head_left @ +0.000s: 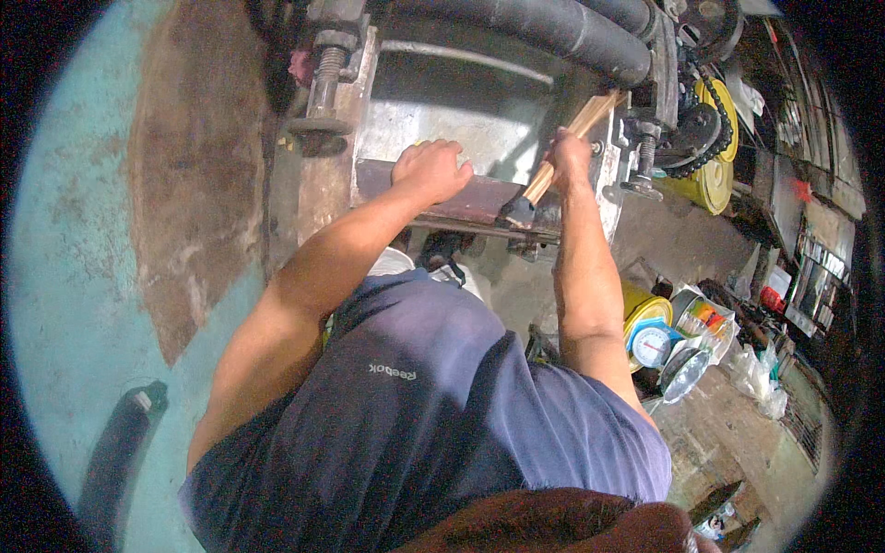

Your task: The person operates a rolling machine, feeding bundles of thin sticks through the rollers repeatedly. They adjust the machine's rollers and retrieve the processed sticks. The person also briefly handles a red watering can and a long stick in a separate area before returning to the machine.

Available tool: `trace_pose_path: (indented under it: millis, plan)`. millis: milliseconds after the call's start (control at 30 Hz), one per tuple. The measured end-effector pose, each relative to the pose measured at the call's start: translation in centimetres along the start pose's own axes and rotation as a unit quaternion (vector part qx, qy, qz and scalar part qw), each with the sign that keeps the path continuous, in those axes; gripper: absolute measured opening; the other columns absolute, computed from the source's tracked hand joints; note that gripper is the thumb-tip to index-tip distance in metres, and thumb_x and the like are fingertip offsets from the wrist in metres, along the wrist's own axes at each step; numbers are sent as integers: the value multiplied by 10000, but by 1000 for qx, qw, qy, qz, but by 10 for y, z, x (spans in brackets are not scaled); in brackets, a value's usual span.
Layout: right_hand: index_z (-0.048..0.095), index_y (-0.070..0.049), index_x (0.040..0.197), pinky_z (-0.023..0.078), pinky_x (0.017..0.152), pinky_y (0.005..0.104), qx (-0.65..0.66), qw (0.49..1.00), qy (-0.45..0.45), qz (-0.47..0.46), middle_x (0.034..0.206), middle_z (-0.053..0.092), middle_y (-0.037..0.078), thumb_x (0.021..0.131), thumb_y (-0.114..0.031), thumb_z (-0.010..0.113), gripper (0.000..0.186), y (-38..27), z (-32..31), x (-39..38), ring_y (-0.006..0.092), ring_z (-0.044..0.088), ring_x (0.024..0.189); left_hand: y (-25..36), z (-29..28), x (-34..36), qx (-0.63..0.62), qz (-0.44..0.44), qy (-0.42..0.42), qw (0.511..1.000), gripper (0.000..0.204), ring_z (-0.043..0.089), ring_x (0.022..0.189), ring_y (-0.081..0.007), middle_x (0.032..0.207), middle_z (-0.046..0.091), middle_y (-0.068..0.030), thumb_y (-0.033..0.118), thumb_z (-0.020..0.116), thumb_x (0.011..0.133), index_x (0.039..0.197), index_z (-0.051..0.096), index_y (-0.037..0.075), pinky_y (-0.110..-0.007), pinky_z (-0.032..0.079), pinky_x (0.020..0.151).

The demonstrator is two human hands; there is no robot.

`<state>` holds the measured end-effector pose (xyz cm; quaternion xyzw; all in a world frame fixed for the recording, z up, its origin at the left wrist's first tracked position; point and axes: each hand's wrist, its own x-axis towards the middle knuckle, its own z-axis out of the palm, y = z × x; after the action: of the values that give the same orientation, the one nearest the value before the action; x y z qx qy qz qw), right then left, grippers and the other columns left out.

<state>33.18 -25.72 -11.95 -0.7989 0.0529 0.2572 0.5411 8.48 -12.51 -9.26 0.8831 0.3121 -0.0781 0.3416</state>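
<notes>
My right hand [569,158] is closed round a bundle of pale wooden sticks [540,183], which slants from the upper right down to a dark lower end. The bundle's top reaches close to the large dark roller [608,51] of a machine. My left hand [431,171] is at the maroon bar [498,192] along the machine's near side, its fingers bent and their tips hidden. A small bit of yellow shows beside those fingers, too little to name. Beyond both hands lies a pale metal tray [442,129], partly in shadow.
Threaded screws with round plates [324,88] flank the tray. At the right, a chain runs over a dark sprocket [696,138] beside yellow wheels [714,187]. A dial scale [651,346], a yellow tin [643,309] and plastic bags [761,378] stand lower right.
</notes>
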Motion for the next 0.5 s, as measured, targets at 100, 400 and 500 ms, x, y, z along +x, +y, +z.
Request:
trace_pose_path:
  millis: [100, 400, 500]
  plan:
    - [546, -70, 1094, 482, 429, 405, 74, 986, -108, 102, 763, 551, 64, 998, -229, 592, 191, -6, -1, -25, 217, 576, 546, 1, 3, 0, 0, -11, 1, 1000, 488, 655, 1172, -338, 1236, 703, -157, 442, 613, 905, 1225, 708, 86, -486, 496, 1018]
    - [605, -110, 1116, 496, 478, 366, 161, 980, -104, 60, 829, 560, 33, 1061, -420, 510, 329, -35, -50, -18, 192, 535, 564, 3, 6, 2, 27, -40, -5, 999, 529, 646, 1201, -332, 1294, 685, -152, 457, 589, 914, 1288, 689, 97, -463, 475, 1045]
    - [603, -103, 1122, 481, 491, 385, 276, 948, -129, 95, 824, 555, 29, 1070, -432, 478, 355, -39, -38, -18, 193, 523, 583, 7, 2, 0, 37, -53, -6, 998, 533, 649, 1198, -338, 1286, 691, -157, 464, 585, 914, 1282, 690, 93, -470, 478, 1044]
